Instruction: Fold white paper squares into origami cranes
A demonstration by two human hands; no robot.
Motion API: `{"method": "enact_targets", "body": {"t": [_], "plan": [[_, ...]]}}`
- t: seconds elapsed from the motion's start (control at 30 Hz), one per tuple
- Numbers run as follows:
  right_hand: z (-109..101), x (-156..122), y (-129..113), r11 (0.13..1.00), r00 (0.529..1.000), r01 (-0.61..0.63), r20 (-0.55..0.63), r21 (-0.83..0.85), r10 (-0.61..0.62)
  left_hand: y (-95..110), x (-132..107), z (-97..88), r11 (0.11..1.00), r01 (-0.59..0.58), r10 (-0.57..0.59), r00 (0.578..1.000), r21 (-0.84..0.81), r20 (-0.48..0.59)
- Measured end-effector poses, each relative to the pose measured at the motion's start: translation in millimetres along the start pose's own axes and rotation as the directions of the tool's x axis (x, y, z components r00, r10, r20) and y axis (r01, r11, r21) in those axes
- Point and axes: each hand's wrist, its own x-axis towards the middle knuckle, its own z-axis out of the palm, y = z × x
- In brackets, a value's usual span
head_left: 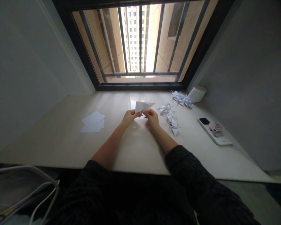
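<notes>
white sheets (93, 122) lie on the sill (140, 153); the left hand (130, 117) and right hand (152, 117) pinch a folded paper (141, 107) between them, above the sill's middle; paper pieces (170, 117) crowd near the right hand, then a white roll (197, 94), then a phone (214, 132).

A small sheet of plain white paper (141, 106), folded into a flat, roughly triangular shape, is held up over a glossy pale ledge (140, 150), nearer the far edge than the near one and about midway between the left and right ends. Its broad, upright side faces left, its top edge runs almost straight, and its sharp tip points right. The lower edge, gripped at two spots, is partly hidden.
</notes>
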Motion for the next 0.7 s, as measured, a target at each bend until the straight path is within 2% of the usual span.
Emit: {"method": "enact_targets", "body": {"t": [0.17,0.37,0.7], "plan": [[1,-2,-4,0.997,1.0,0.01,-0.022,-0.074,-0.011,1,2,-9.3,0.999,-0.036,0.034,0.998,0.037,0.055],[-9,6,-5,0.993,0.991,0.001,-0.129,-0.122,-0.017,0,5,-18.4,0.994,-0.042,0.033,0.996,0.102,0.089],[-13,9,-3,0.984,0.976,0.05,-0.202,-0.168,-0.084,-1,7,-22.0,0.99,-0.046,0.038,0.997,0.133,0.062]]}}
